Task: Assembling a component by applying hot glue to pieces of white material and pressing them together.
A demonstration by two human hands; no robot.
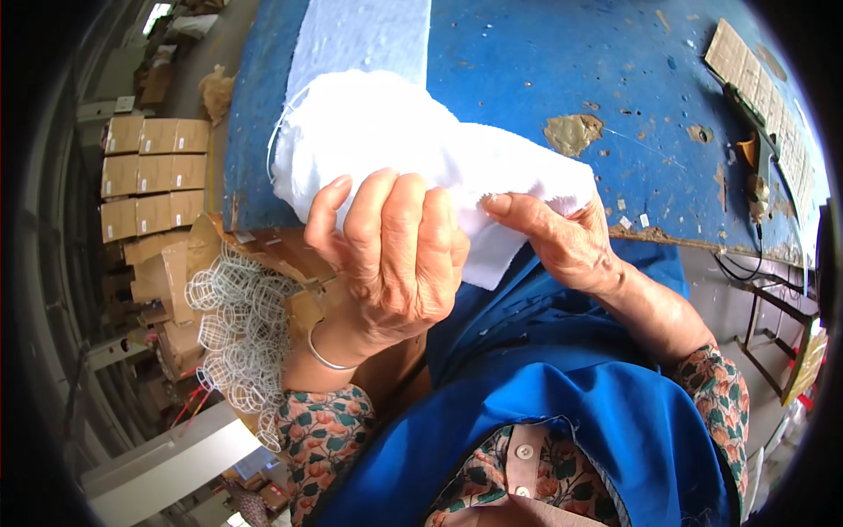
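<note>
We grip the white cloth point(413, 145) with left hand point(395, 255) and right hand point(562, 241), over the blue table point(544, 70).

Worn blue desk point(527, 79) with chipped paint.
A white fabric strip point(360, 35) lies at its left; a slatted wooden strip point(760, 97) lies far right of the fabric.

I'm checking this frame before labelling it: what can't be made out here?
Head view:
- Whatever the white cloth wraps: hidden by its folds.
- Left hand palm and fingertips: turned away, behind the cloth.
- Right hand fingers: tucked under the cloth.
- Tool on the blue table: warped near the rim.
</note>
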